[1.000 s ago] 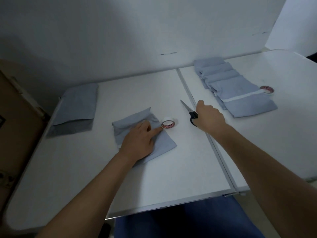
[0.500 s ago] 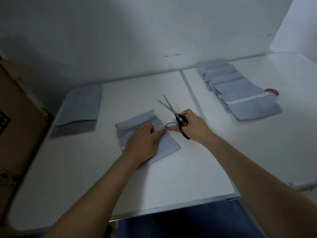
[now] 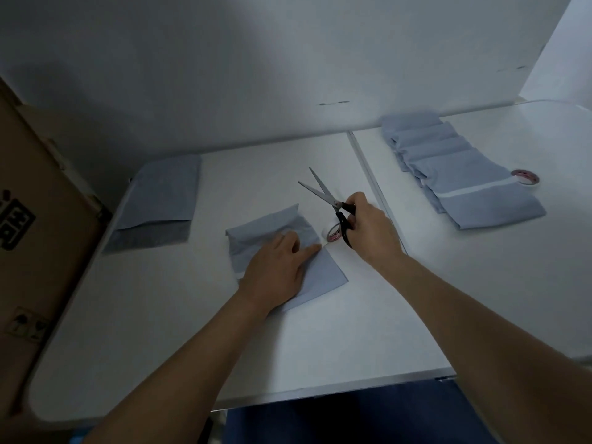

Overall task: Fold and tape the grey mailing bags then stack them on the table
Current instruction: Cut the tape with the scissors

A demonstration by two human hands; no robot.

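A folded grey mailing bag (image 3: 323, 275) lies at the middle of the white table (image 3: 160, 315). My left hand (image 3: 277, 270) presses flat on it, the forefinger stretched toward its right edge. Just past that edge sits a roll of tape (image 3: 333, 233). My right hand (image 3: 368, 227) grips the black handles of the scissors (image 3: 323, 195), whose blades stand apart and point up-left above the roll. A flat grey bag (image 3: 160, 200) lies at the table's far left. Several overlapping grey bags (image 3: 455, 177) lie on the right table.
A second tape roll (image 3: 525, 177) rests beside the overlapping bags at the right. A brown cardboard box (image 3: 35, 238) stands against the table's left side. A seam (image 3: 368, 174) runs between the two tabletops. A white wall closes off the back.
My right hand picked the scissors up from the seam, brought them left over the tape roll and spread the blades. My left hand stayed pressed on the folded bag.
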